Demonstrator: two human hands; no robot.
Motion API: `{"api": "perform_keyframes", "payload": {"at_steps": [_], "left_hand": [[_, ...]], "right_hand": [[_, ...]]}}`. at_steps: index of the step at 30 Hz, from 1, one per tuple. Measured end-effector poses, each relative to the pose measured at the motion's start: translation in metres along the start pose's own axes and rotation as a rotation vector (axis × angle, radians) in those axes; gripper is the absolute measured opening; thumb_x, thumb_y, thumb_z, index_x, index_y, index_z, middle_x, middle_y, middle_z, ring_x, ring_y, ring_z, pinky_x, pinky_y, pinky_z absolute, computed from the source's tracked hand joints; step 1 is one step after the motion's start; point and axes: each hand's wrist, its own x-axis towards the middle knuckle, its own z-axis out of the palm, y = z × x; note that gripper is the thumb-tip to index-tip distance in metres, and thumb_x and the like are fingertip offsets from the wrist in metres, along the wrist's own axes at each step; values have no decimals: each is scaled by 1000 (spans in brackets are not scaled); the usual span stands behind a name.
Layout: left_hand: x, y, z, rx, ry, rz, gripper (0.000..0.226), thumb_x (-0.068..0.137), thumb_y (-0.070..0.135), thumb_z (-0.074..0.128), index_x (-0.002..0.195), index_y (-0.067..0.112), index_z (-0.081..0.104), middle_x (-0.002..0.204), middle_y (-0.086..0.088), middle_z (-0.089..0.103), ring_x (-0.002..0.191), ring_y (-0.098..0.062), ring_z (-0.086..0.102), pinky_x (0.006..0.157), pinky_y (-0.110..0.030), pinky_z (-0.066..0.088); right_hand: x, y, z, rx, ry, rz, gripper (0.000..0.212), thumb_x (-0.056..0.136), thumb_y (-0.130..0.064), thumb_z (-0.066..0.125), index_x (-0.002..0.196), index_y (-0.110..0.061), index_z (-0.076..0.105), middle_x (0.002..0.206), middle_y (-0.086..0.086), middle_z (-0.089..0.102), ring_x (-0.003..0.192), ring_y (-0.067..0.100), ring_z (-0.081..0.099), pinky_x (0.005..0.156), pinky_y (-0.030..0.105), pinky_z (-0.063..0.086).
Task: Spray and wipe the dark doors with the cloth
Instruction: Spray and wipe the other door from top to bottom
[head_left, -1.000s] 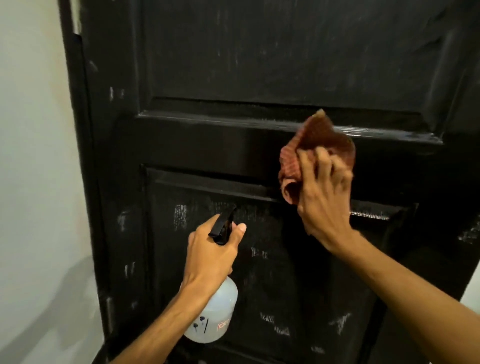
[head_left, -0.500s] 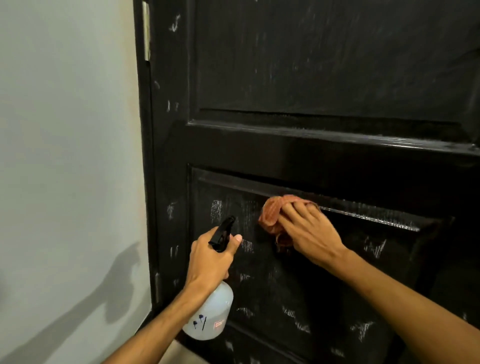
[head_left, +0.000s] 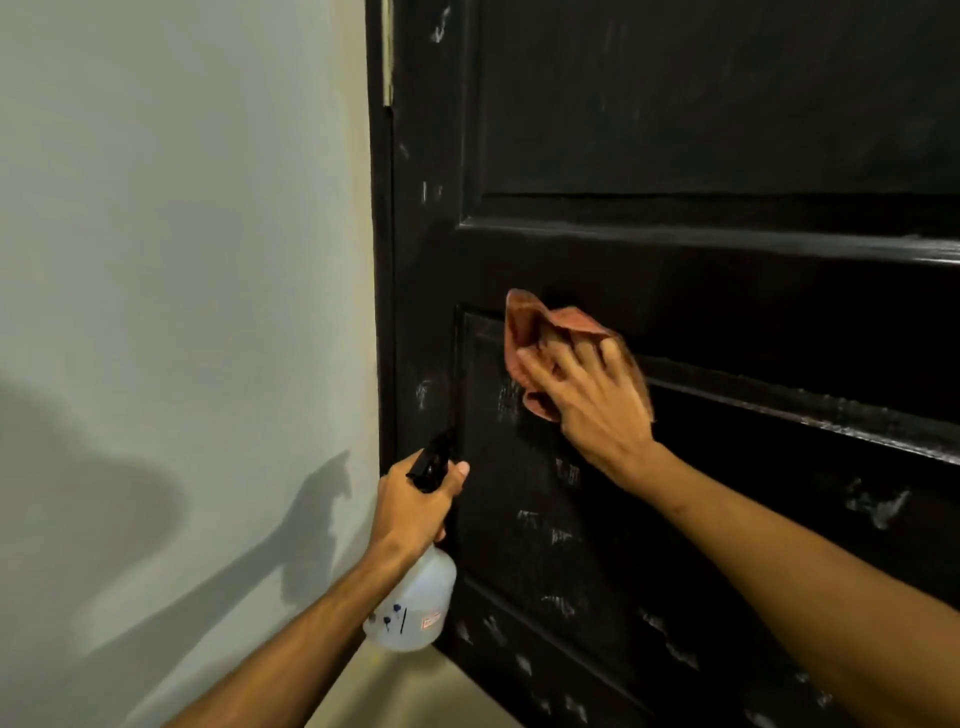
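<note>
The dark panelled door (head_left: 701, 130) fills the right side, with pale smears on its lower panel. My right hand (head_left: 592, 400) presses a reddish cloth (head_left: 524, 322) against the upper left corner of the lower panel, fingers spread over it. My left hand (head_left: 415, 504) grips the neck of a translucent white spray bottle (head_left: 415, 608) with a black trigger head (head_left: 431, 462), held low beside the door's left edge.
A plain pale wall (head_left: 182, 260) stands left of the door, carrying shadows of my arm and the bottle. A metal hinge (head_left: 387, 52) shows at the door's top left edge. A strip of light floor (head_left: 405, 691) lies below.
My right hand has carried the cloth leftward along the lower panel's top moulding to its left corner. My view has swung left, showing more wall. The bottle hand has stayed low.
</note>
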Motion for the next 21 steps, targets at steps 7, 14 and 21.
{"api": "perform_keyframes", "payload": {"at_steps": [7, 14, 21], "left_hand": [[60, -51, 6, 17, 20, -61, 17, 94, 28, 74, 88, 12, 71, 79, -20, 71, 54, -25, 63, 45, -30, 52], [100, -85, 1, 1, 92, -94, 17, 93, 33, 75, 91, 17, 69, 82, -10, 69, 61, -22, 65, 42, -23, 49], [135, -106, -18, 23, 107, -55, 20, 92, 35, 76, 94, 16, 70, 81, -12, 69, 51, -14, 63, 40, -23, 48]], "right_hand": [[42, -56, 40, -38, -69, -209, 59, 85, -46, 68, 139, -25, 58, 142, 6, 53, 129, 31, 48, 111, 47, 21], [60, -123, 72, -102, -138, -431, 58, 86, -44, 66, 138, -19, 61, 142, 8, 56, 131, 30, 51, 112, 46, 21], [122, -164, 103, -127, -31, -329, 63, 103, -35, 37, 159, -9, 25, 166, 18, 21, 153, 38, 20, 123, 52, 10]]}}
